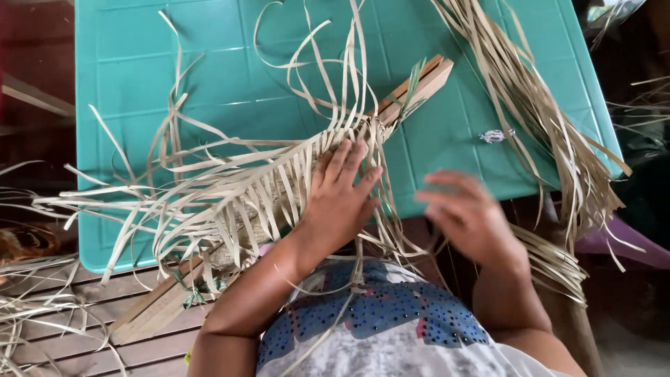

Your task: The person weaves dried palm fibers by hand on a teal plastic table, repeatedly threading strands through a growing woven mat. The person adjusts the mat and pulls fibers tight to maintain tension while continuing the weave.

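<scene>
The left hand [340, 197] is lying flat, fingers spread, pressing on the woven palm-leaf strips [237, 188] wrapped around a long wooden frame [419, 82] — the frame is lying slantwise across the teal counter [174, 77], its lower end jutting past the near edge. The right hand [469, 215] is hovering blurred just off the near edge, fingers loosely open, gripping nothing. A bundle of loose dry strips [537, 119] is trailing down the right edge — a small clear-wrapped candy [494, 135] is sitting beside it.
</scene>
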